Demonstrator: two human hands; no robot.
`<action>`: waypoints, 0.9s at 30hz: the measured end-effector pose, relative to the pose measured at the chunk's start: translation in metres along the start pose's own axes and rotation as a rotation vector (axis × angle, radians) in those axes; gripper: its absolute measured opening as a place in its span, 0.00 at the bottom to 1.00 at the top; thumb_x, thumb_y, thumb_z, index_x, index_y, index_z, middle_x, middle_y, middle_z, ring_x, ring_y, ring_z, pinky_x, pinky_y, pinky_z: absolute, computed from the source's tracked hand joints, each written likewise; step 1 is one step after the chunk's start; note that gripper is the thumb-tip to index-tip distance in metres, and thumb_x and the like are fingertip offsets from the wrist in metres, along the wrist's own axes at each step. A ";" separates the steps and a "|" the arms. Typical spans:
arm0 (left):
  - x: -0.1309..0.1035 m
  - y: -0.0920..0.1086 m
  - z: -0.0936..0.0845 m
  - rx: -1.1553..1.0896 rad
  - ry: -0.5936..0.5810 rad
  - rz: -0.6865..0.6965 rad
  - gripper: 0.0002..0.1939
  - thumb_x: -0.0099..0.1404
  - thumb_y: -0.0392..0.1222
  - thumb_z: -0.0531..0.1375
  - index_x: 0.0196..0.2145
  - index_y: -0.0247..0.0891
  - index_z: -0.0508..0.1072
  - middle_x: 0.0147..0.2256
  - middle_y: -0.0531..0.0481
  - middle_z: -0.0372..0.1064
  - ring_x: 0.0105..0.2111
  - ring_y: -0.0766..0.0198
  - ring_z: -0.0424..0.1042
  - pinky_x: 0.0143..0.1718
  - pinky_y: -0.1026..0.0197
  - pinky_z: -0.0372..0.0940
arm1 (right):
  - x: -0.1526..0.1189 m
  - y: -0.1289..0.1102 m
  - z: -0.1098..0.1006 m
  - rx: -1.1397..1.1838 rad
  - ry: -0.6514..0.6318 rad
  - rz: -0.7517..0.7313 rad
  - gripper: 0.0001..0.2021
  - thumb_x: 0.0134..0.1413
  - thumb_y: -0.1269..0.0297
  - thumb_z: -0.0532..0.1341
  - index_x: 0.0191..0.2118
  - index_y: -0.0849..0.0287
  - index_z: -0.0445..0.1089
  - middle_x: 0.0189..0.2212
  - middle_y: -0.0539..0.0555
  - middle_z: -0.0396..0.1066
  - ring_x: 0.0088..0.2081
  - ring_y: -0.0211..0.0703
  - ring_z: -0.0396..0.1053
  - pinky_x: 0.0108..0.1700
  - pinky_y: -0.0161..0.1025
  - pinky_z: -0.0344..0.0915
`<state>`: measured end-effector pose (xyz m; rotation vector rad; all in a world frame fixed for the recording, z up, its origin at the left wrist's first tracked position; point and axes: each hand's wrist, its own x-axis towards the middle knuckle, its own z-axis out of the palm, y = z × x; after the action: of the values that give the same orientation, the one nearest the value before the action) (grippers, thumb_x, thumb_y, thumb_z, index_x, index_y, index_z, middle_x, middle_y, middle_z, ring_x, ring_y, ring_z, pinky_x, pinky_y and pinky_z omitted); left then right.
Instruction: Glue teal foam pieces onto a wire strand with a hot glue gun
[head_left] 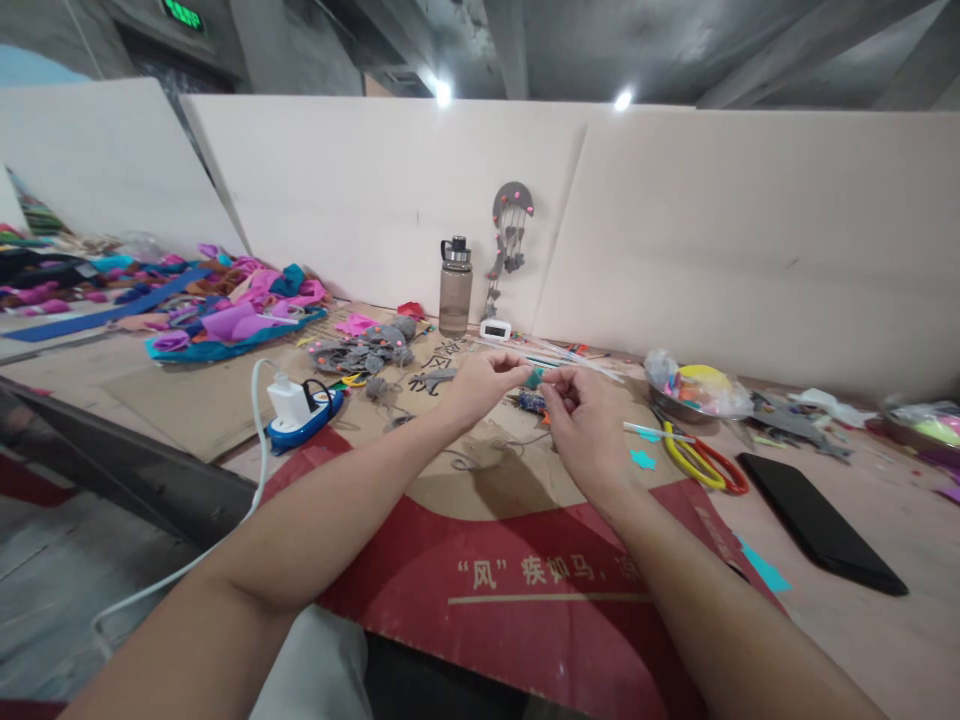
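Observation:
My left hand [487, 387] and my right hand [589, 425] meet over the cardboard, fingertips pinched close together. Between them is a small teal felt piece [534, 377], partly covered by the fingers, its exact shape unclear. Just below it lies a dark blue object [531, 402], half hidden by my right hand. Thin grey yarn [469, 460] trails loosely on the cardboard under my hands. Right of my right hand are a turquoise felt star [643, 459], a white stick [652, 432] and scissors [701, 462] with yellow and red handles.
A red-and-brown cardboard sheet [420, 560] covers the table's front. A power strip [304, 425] with a white cable stands left, near grey felt pieces [360, 350]. A bottle [455, 290] and small clock [495, 330] stand behind. A phone [821, 520] and bowl [694, 390] are right.

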<state>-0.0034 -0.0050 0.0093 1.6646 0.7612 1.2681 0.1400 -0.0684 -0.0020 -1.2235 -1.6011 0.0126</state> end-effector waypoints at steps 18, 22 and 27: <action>-0.005 -0.004 0.003 0.288 -0.055 0.166 0.06 0.57 0.39 0.61 0.30 0.35 0.77 0.27 0.50 0.74 0.25 0.69 0.66 0.29 0.65 0.60 | 0.009 -0.001 -0.005 -0.094 0.031 -0.086 0.03 0.56 0.67 0.57 0.31 0.56 0.66 0.32 0.54 0.67 0.35 0.45 0.63 0.38 0.43 0.60; -0.004 -0.002 0.003 0.296 -0.041 0.190 0.05 0.57 0.39 0.61 0.29 0.35 0.77 0.26 0.51 0.74 0.24 0.69 0.65 0.28 0.65 0.59 | 0.010 0.004 -0.008 -0.067 0.032 -0.028 0.03 0.56 0.66 0.58 0.33 0.57 0.67 0.32 0.54 0.67 0.33 0.43 0.63 0.36 0.42 0.59; -0.005 0.002 0.000 0.313 -0.044 0.163 0.06 0.57 0.39 0.60 0.29 0.33 0.76 0.25 0.51 0.72 0.24 0.70 0.64 0.27 0.66 0.57 | 0.010 0.007 -0.009 -0.065 0.016 -0.019 0.03 0.56 0.65 0.58 0.34 0.58 0.68 0.31 0.53 0.67 0.32 0.42 0.62 0.35 0.40 0.58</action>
<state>-0.0044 -0.0100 0.0096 2.0347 0.8438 1.2668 0.1523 -0.0627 0.0047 -1.2548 -1.6098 -0.0619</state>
